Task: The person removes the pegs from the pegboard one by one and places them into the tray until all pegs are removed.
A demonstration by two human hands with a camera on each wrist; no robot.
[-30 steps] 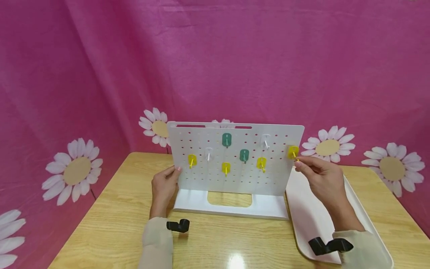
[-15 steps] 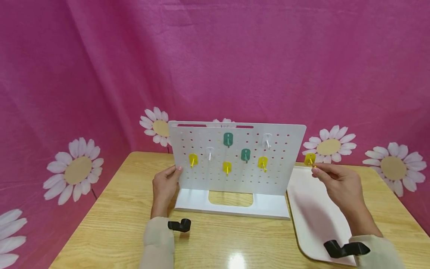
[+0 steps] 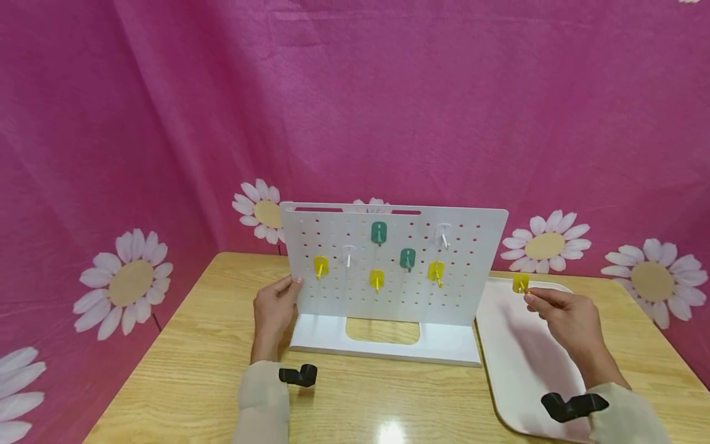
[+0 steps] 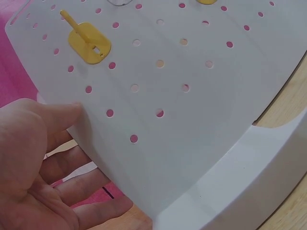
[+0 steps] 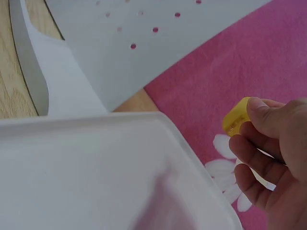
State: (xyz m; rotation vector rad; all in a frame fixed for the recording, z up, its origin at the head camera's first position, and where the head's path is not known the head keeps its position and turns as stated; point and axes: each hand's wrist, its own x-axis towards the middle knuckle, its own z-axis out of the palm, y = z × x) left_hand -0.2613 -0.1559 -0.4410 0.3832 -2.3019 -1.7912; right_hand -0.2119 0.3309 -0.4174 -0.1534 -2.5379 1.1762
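Note:
A white pegboard (image 3: 355, 296) stands upright on its base. My left hand (image 3: 273, 308) holds its left edge, with the thumb on the front face and the fingers behind, as the left wrist view shows. Three yellow hooks, among them one at the left (image 4: 89, 43), two green hooks and two white hooks hang on the board. Off its right side, my right hand (image 3: 568, 317) pinches a yellow hook (image 3: 521, 283) between thumb and forefinger. This hook is above the far end of a white tray (image 3: 532, 357), clear of the board.
The tray lies on the wooden table (image 3: 344, 401), close along the right of the pegboard's base (image 3: 449, 344). A pink cloth (image 3: 388, 105) with white daisies hangs behind the table. Black wrist mounts (image 3: 574, 407) sit at both sleeves.
The yellow hook in my right hand has come away from the board's right edge, moving right and then down over the tray. My left hand keeps its hold on the board.

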